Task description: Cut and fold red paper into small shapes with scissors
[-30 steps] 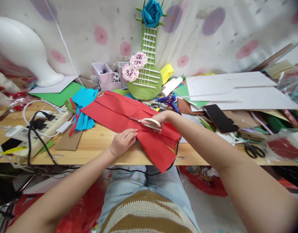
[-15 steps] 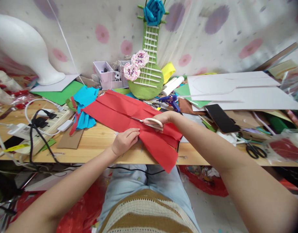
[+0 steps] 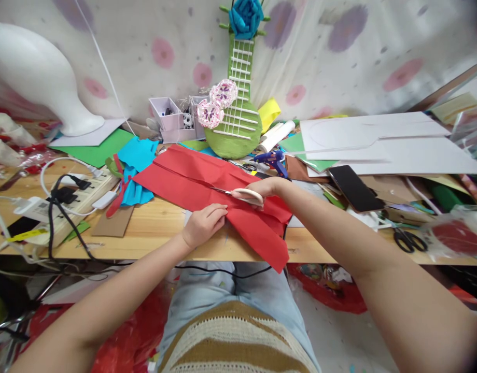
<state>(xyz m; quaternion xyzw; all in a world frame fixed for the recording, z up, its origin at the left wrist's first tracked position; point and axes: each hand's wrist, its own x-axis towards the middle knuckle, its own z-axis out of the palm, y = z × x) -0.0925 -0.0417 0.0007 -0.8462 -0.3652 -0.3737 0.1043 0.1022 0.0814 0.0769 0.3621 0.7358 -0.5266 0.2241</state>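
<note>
Now right hand (image 3: 267, 187) grips scissors (image 3: 244, 196) cutting red paper (image 3: 199, 181) at the table (image 3: 156, 223) edge, left hand (image 3: 203, 225) curled, pinning it; the overhanging sheet could slide and skew the cut.

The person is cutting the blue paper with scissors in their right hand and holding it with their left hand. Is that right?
Not quite. The paper being cut is red, not blue. The head view shows the right hand working the scissors through the red paper while the left hand holds that same sheet. The blue paper lies off to the left, untouched.
</note>
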